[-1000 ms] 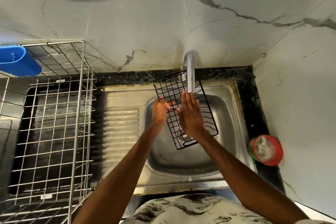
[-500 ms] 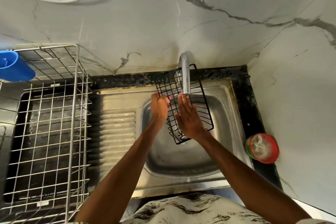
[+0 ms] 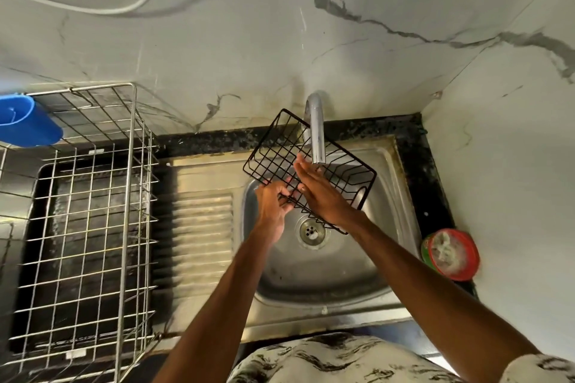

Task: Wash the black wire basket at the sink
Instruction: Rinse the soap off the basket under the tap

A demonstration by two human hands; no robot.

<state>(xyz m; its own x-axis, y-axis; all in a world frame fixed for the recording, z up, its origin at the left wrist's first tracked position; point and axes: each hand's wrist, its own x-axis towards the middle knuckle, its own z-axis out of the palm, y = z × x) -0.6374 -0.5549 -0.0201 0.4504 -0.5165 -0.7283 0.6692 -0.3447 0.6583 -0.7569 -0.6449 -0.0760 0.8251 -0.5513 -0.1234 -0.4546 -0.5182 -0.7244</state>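
Left hand point(image 3: 274, 199) grips, fingers curled, the near-left edge of the one black wire basket point(image 3: 345, 178), held tilted over the sink point(image 3: 311, 317) under the single faucet point(image 3: 317, 134); right hand point(image 3: 323, 194) presses flat, fingers straight, against its mesh.

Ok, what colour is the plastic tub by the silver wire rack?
Blue. The tub sits at the silver rack's far corner, clearest in the head view.

We are in a home kitchen: we see a steel sink point(image 3: 323, 317), a tap point(image 3: 317, 134), a wire dish rack point(image 3: 133, 121) and marble-look wall tiles point(image 3: 280, 40).
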